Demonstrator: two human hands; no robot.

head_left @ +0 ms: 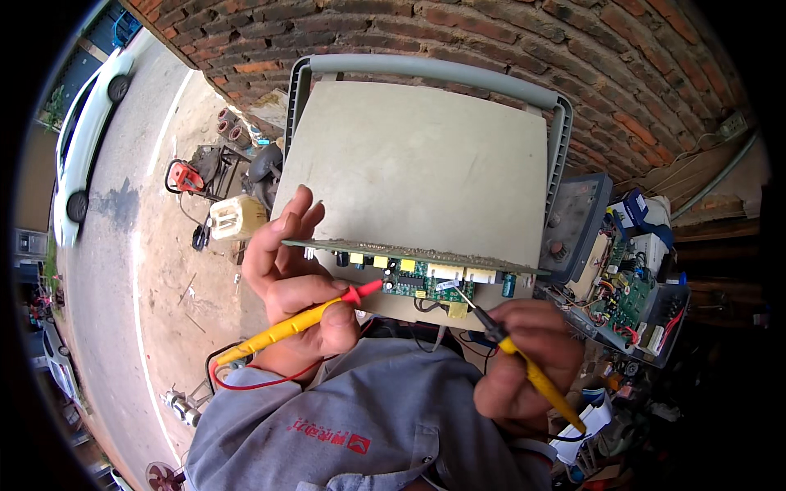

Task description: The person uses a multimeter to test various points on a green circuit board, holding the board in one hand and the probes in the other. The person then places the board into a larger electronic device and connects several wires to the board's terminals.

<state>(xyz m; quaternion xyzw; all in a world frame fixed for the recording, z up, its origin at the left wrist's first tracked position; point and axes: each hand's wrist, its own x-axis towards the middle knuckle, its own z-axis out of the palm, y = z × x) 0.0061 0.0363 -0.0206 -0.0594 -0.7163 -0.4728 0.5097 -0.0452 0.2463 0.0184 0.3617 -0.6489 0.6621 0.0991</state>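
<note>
Green circuit board (422,268) is standing nearly edge-on at the six o'clock side of a beige casing (417,155). Left hand (282,282) at nine's gripping it plus a red-tipped probe (282,329); right hand (528,352) at four's pinching a needle probe (534,375). Any wobble could be shorting pins.
</note>
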